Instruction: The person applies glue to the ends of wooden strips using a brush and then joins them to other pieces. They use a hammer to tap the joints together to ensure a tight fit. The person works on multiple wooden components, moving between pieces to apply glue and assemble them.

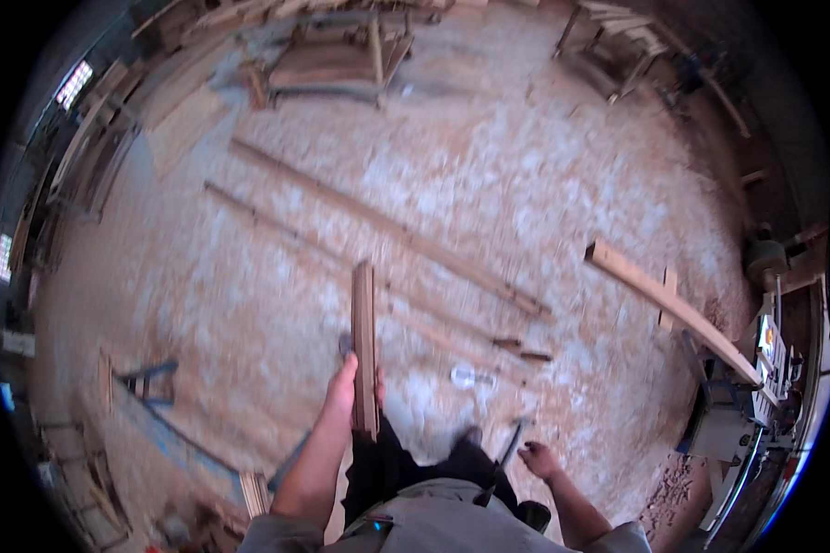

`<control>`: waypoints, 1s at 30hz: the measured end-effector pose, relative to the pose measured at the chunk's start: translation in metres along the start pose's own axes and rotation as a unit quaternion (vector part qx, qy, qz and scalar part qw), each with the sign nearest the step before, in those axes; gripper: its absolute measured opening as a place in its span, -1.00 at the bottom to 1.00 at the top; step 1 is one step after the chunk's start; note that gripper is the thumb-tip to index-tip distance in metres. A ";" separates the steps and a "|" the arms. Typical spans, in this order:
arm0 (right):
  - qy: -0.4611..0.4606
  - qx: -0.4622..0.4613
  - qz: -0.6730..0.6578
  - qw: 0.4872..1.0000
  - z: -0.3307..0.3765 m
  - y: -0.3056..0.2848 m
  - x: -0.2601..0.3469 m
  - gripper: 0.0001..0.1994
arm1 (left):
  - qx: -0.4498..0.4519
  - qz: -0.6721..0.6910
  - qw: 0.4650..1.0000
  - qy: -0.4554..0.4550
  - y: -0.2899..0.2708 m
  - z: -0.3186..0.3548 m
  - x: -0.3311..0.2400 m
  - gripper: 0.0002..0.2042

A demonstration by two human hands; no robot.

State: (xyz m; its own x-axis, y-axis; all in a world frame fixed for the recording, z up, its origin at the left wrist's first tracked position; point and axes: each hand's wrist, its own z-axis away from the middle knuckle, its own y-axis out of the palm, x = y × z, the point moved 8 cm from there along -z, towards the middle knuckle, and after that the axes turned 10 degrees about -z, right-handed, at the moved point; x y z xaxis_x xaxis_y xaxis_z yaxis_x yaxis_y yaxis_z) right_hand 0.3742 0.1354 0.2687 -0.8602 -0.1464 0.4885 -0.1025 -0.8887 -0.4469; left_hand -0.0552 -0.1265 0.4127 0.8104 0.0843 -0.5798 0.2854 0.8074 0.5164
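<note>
Brown grooved wooden piece [364, 341] is, in my head view, directly in front of the body, above the floor [526, 175], its long side running away from the dark trousers [383, 470]. I see the left hand [343, 392] wrapped around its nearer half, thumb on one side and fingers on the other; I take that for a steadying grip on something long, though its exact tilt escapes me. The right hand [540, 459] is off the piece, its fingers curled near a dark, narrow bar [514, 442]; I cannot tell whether it grasps anything. Ahead, a long brown beam [415, 241] lies slantwise on the floor beside a thinner strip, probably there because their length needs open ground. At right, a pale squared timber [687, 316] reaches a grey metal machine [719, 433], which seems to support its nearer end.
</note>
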 end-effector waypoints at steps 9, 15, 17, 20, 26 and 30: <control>-0.125 0.069 -0.101 0.985 -0.011 0.056 0.497 -0.43 | -0.030 -0.095 0.990 0.103 -0.031 -0.071 -0.217 -0.73; -0.340 0.030 -0.150 0.928 -0.016 0.064 0.728 -0.35 | 0.021 -0.089 0.967 0.236 0.014 -0.087 -0.329 -0.74; -0.315 0.041 -0.214 0.924 -0.035 0.055 0.748 -0.42 | 0.051 -0.054 0.973 0.218 0.035 -0.091 -0.348 -0.73; -0.276 0.088 -0.296 0.910 -0.061 0.049 0.774 -0.53 | 0.057 -0.208 0.946 0.242 0.024 -0.124 -0.381 -0.67; -0.270 -0.038 -0.275 0.922 -0.177 -0.063 0.815 -0.68 | -0.089 -0.283 0.935 0.195 -0.073 -0.176 -0.448 -0.58; -0.269 -0.147 -0.263 0.915 -0.286 -0.202 0.870 -0.66 | -0.253 -0.263 0.925 0.106 -0.155 -0.229 -0.458 -0.62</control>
State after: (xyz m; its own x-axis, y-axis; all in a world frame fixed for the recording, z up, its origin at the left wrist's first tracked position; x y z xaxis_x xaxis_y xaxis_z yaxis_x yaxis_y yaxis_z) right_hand -0.4963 0.3121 0.5691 -0.2912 0.0052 0.9566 -0.6294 -0.7541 -0.1875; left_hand -0.5880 -0.1562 0.4542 0.4937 -0.3283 -0.8053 0.2922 0.9348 -0.2020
